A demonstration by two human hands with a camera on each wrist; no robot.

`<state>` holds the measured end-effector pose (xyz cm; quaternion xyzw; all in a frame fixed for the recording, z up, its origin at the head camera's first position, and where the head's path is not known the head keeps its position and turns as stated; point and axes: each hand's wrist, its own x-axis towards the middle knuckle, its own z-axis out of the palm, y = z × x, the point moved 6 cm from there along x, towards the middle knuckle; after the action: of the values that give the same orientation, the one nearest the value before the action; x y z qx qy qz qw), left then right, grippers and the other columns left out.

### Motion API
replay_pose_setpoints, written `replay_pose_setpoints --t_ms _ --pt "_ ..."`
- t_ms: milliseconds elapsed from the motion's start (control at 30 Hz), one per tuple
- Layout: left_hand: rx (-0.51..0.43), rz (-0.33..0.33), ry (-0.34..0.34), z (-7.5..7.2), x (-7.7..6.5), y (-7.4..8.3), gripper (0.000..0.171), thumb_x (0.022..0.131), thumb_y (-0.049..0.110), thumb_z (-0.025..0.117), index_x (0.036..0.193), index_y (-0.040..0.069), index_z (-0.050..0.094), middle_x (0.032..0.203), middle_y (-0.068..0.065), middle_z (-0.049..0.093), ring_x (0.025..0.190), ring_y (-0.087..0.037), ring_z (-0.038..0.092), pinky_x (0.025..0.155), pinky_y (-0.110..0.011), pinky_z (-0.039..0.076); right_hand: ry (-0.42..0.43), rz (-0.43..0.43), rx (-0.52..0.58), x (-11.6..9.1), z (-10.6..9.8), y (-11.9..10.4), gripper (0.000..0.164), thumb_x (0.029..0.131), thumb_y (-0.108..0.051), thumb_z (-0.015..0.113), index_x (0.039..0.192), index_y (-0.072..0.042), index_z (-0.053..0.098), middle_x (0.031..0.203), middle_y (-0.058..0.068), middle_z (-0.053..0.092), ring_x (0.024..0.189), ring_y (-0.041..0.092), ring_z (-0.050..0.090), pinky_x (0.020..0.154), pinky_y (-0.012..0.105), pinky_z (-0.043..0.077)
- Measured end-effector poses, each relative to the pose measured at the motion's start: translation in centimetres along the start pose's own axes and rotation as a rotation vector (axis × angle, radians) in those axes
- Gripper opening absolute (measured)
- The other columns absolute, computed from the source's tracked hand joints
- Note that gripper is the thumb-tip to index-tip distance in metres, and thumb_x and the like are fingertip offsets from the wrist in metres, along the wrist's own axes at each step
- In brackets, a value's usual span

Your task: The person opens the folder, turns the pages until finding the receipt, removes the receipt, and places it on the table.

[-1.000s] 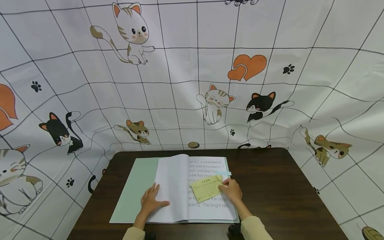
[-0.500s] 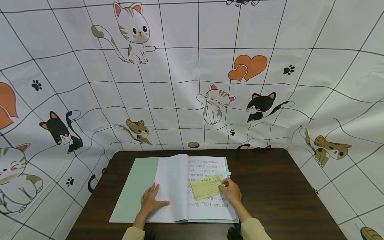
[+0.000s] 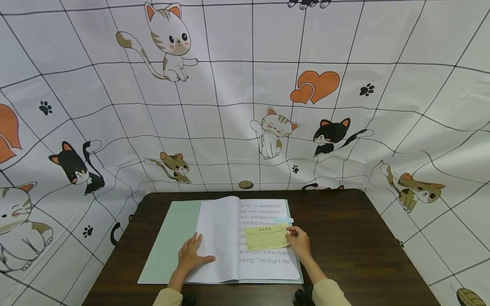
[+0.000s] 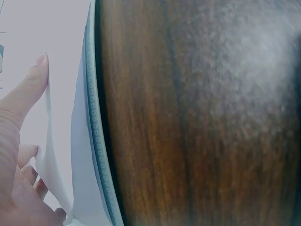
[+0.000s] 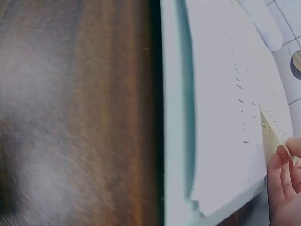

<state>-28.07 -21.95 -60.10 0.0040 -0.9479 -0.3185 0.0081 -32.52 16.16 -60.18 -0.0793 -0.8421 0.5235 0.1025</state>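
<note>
An open book with large printed text lies on its pale green cover. My left hand rests at the outer edge of the blank left page, fingers spread, thumb stretched across the paper. The left wrist view shows the thumb lying on the page. A yellow note sheet with fine lines of writing is over the printed right page. My right hand pinches its right edge between thumb and fingers, also seen in the right wrist view, where the note is tilted up from the page.
A light blue tab sticks out from the right page just above the note. The green cover spreads to the left. Beneath is a dark wooden table, with a cat-patterned sheet hanging behind and at the sides.
The yellow note has turned from a slant to nearly level and shifted slightly right with my right hand. More of the printed line below it shows. My left hand has stayed put.
</note>
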Motion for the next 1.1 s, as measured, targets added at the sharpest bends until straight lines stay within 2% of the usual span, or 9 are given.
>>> replay_pose_setpoints --t_ms 167,367,567,800,933,1100 --pt "0.020 0.002 -0.012 -0.1 0.1 0.0 0.108 0.065 0.046 0.086 0.145 -0.006 0.038 0.156 -0.028 0.028 0.136 -0.048 0.031 0.105 -0.067 0.024 0.026 0.035 0.052 0.5 -0.7 0.0 0.022 0.083 0.001 0.066 0.105 0.004 0.069 0.094 0.018 0.067 0.075 0.005 0.051 0.060 0.015 0.042" --pt "0.040 0.011 -0.013 -0.2 0.0 0.0 0.106 0.065 0.044 0.086 0.145 -0.006 0.038 0.156 -0.028 0.027 0.136 -0.048 0.031 0.105 -0.067 0.024 0.043 0.027 0.116 1.1 -1.6 -0.3 0.024 0.082 0.003 0.065 0.106 0.006 0.068 0.095 0.019 0.066 0.069 0.000 0.050 0.059 0.015 0.043" --pt "0.051 0.012 -0.015 -0.1 0.1 -0.1 0.107 0.065 0.048 0.085 0.146 -0.005 0.038 0.156 -0.028 0.028 0.136 -0.048 0.031 0.105 -0.066 0.025 0.025 0.063 0.174 1.7 -2.4 -0.2 0.028 0.084 0.004 0.064 0.112 0.006 0.066 0.104 0.024 0.065 0.071 -0.003 0.051 0.061 0.014 0.045" --pt "0.045 0.005 -0.018 0.0 0.0 -0.1 0.107 0.065 0.048 0.085 0.146 -0.005 0.038 0.156 -0.028 0.028 0.136 -0.048 0.031 0.105 -0.066 0.025 0.011 0.114 0.251 2.4 -4.0 -0.2 0.031 0.089 0.004 0.059 0.119 0.010 0.060 0.109 0.026 0.061 0.069 -0.003 0.053 0.064 0.018 0.052" --pt "0.046 -0.006 -0.022 0.2 0.2 -0.5 0.107 0.065 0.046 0.085 0.146 -0.005 0.038 0.156 -0.027 0.027 0.137 -0.048 0.031 0.106 -0.067 0.024 0.024 0.140 0.299 2.9 -5.5 0.1 0.033 0.091 0.003 0.058 0.122 0.011 0.057 0.103 0.018 0.063 0.070 -0.004 0.053 0.063 0.016 0.051" --pt "0.042 -0.003 -0.020 0.2 0.4 -0.6 0.107 0.065 0.046 0.086 0.146 -0.005 0.037 0.156 -0.028 0.027 0.137 -0.048 0.030 0.106 -0.067 0.024 0.051 0.171 0.319 3.6 -7.4 1.0 0.035 0.092 0.000 0.058 0.125 0.010 0.056 0.090 -0.007 0.059 0.070 -0.005 0.053 0.064 0.016 0.051"
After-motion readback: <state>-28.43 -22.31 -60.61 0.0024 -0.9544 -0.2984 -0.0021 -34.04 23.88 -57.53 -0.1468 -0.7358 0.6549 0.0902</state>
